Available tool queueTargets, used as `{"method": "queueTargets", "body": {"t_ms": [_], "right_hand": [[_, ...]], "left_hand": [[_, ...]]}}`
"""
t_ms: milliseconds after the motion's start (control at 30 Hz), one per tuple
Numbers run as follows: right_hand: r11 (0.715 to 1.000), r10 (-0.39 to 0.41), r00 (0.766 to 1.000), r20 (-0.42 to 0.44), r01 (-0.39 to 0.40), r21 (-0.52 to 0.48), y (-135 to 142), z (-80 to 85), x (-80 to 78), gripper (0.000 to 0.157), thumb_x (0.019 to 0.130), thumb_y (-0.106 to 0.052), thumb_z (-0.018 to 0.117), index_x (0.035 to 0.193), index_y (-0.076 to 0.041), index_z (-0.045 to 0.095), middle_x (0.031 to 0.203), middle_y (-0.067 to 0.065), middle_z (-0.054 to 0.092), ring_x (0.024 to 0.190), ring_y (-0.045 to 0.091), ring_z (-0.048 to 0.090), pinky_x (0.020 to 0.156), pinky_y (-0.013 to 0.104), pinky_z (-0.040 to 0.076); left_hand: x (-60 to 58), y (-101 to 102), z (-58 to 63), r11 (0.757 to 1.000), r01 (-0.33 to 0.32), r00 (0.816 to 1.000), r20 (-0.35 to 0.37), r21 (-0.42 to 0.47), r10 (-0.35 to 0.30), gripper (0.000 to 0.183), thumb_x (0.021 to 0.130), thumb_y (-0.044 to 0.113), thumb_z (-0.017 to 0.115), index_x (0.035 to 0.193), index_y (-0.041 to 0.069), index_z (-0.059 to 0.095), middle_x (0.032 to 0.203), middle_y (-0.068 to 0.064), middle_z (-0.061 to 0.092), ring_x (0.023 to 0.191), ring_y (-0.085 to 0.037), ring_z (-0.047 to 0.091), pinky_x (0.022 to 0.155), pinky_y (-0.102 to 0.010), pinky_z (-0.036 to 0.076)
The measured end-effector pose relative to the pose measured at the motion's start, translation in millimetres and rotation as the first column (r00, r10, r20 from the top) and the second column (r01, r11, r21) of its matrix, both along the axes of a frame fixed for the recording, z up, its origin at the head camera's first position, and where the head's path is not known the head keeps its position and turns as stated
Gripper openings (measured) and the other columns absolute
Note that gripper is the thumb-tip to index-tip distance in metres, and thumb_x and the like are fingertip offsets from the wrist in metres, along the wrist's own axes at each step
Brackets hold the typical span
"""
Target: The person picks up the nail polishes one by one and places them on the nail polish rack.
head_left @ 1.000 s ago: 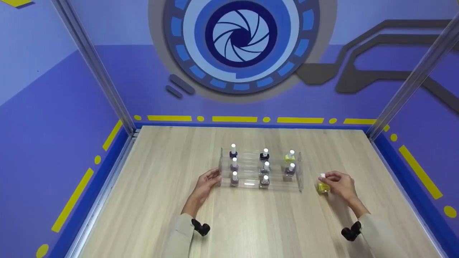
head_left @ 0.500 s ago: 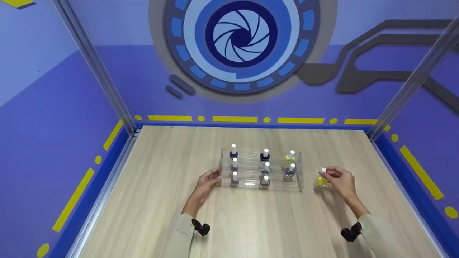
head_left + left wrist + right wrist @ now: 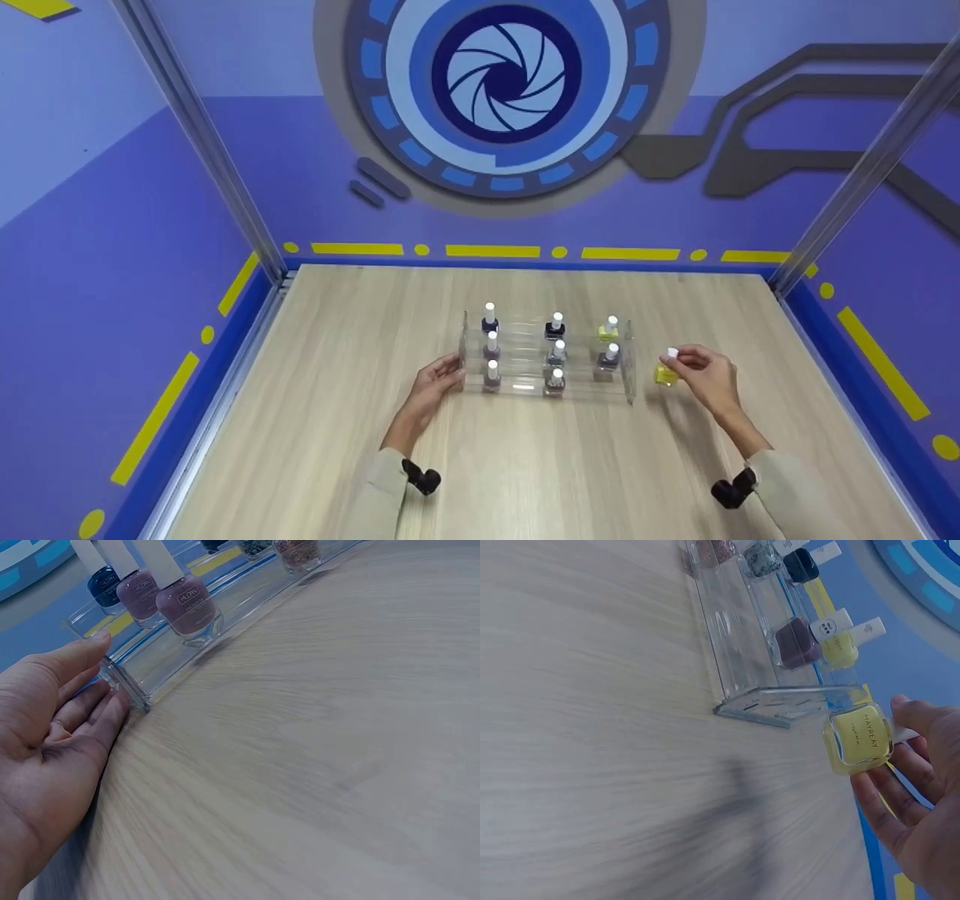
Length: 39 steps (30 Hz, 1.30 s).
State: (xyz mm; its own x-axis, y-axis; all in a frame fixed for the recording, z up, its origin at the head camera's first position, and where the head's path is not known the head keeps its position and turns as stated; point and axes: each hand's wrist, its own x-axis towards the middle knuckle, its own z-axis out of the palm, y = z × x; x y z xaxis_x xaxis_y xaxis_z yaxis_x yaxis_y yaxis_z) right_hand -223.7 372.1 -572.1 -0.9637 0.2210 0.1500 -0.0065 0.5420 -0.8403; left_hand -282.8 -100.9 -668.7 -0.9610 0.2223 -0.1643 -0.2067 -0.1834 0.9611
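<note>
A clear acrylic display rack (image 3: 525, 390) stands mid-table, holding several white-capped nail polish bottles in stepped rows. At its left end, my left hand (image 3: 433, 386) holds the side panel; in the left wrist view the thumb (image 3: 86, 652) overlaps the panel edge and the other fingers lie along its outer side. To the right of the rack, my right hand (image 3: 709, 379) pinches a yellow nail polish bottle (image 3: 859, 739) by its white cap, raised over the table and slightly tilted. Mauve polish (image 3: 187, 607) sits in the front tier's left end.
Another yellow polish (image 3: 608, 330) stands at the back tier's right end, with a dark purple bottle (image 3: 608, 358) in front of it. A glittery bottle (image 3: 555, 384) is mid-front. The wooden table (image 3: 525, 472) is enclosed by blue-purple panels (image 3: 420, 225) behind and at the sides.
My right hand has lifted the yellow nail polish bottle off the table and carried it slightly left, toward the rack. My left hand has stayed at the rack's left end.
</note>
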Motion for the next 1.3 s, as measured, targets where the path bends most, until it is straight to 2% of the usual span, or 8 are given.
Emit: {"method": "queueTargets", "body": {"t_ms": [200,433,733,933,1100,1300], "right_hand": [[0.999,0.024,0.999,-0.042,-0.023,0.024,-10.4,5.0,0.0,0.029,0.091,-0.023,0.079,0.107,0.001,0.073,0.097,0.018,0.077,0.077,-0.007,0.064,0.067,0.008,0.053],[0.999,0.04,0.996,-0.074,-0.04,0.004,-20.6,8.4,-3.1,0.023,0.088,-0.016,0.082,0.103,-0.001,0.074,0.092,0.009,0.078,0.076,-0.007,0.066,0.067,0.009,0.054],[0.997,0.077,0.992,-0.098,-0.074,0.037,-24.3,8.2,-4.7,0.021,0.087,-0.011,0.081,0.104,0.001,0.073,0.098,0.02,0.077,0.079,-0.01,0.065,0.071,0.006,0.055],[0.994,0.108,0.989,-0.101,-0.106,0.016,-27.0,6.4,-3.7,0.02,0.088,-0.012,0.081,0.102,0.0,0.074,0.098,0.019,0.077,0.079,-0.008,0.067,0.072,0.008,0.056],[0.992,0.127,0.985,-0.12,-0.128,-0.002,-30.9,5.9,-2.7,0.02,0.087,-0.011,0.081,0.102,0.0,0.074,0.097,0.02,0.077,0.079,-0.007,0.068,0.073,0.009,0.057],[0.992,0.117,0.989,-0.088,-0.12,-0.027,-37.2,3.8,-1.1,0.022,0.086,-0.009,0.082,0.103,0.002,0.073,0.099,0.021,0.077,0.079,-0.008,0.067,0.074,0.009,0.057]], "left_hand": [[-0.8,-1.8,0.7,1.0,0.018,1.0,-0.007,0.013,-0.017,0.054,0.1,0.01,0.065,0.149,-0.004,0.046,0.156,-0.025,0.045,0.147,-0.035,0.043,0.111,-0.027,0.051],[1.1,-4.8,2.6,0.999,0.035,0.999,-0.034,-0.022,-0.036,0.059,0.101,0.014,0.065,0.151,-0.005,0.041,0.157,-0.026,0.043,0.149,-0.035,0.04,0.113,-0.029,0.049],[-0.4,-3.0,1.5,1.0,0.015,1.0,-0.009,-0.003,-0.015,0.057,0.1,0.011,0.066,0.15,-0.005,0.043,0.158,-0.025,0.042,0.15,-0.035,0.04,0.111,-0.026,0.05],[-0.3,-3.7,0.4,1.0,0.021,1.0,-0.01,0.009,-0.021,0.058,0.1,0.011,0.066,0.15,-0.006,0.043,0.157,-0.026,0.043,0.149,-0.036,0.041,0.107,-0.024,0.052],[0.1,-3.9,0.6,1.0,0.026,1.0,-0.003,0.014,-0.026,0.058,0.1,0.011,0.066,0.151,-0.005,0.043,0.158,-0.025,0.042,0.15,-0.036,0.039,0.109,-0.024,0.051],[0.7,-1.5,-0.8,1.0,0.019,1.0,-0.007,-0.008,-0.019,0.056,0.1,0.012,0.065,0.15,-0.004,0.044,0.157,-0.025,0.044,0.149,-0.034,0.041,0.107,-0.024,0.052]]}}
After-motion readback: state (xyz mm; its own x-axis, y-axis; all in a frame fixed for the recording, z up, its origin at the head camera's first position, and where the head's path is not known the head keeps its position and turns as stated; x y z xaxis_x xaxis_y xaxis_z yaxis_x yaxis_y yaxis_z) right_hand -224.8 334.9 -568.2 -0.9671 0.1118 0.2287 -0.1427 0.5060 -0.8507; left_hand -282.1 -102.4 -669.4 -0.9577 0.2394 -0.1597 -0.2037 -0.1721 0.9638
